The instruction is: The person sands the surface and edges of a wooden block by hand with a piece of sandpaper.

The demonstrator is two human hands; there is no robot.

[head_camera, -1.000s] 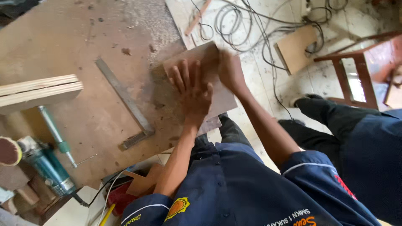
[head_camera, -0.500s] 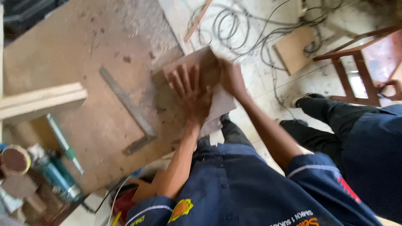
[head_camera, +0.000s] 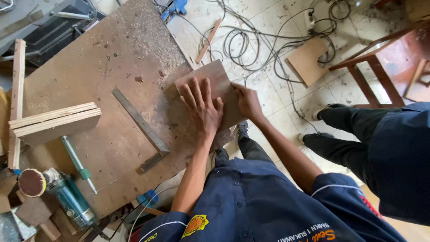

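Centre frame, left hand [head_camera: 202,106] lies flat, fingers spread, on a brown board [head_camera: 214,87] at the dusty surface's [head_camera: 89,76] right edge; right hand [head_camera: 247,102] clamps the board's overhanging right side, steel square [head_camera: 141,127] lower left

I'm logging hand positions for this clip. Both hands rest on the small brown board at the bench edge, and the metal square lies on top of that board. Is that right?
Not quite. The head view shows the left hand flat on the small brown board and the right hand at its edge, but the metal square lies on the workbench beside the board, apart from it.
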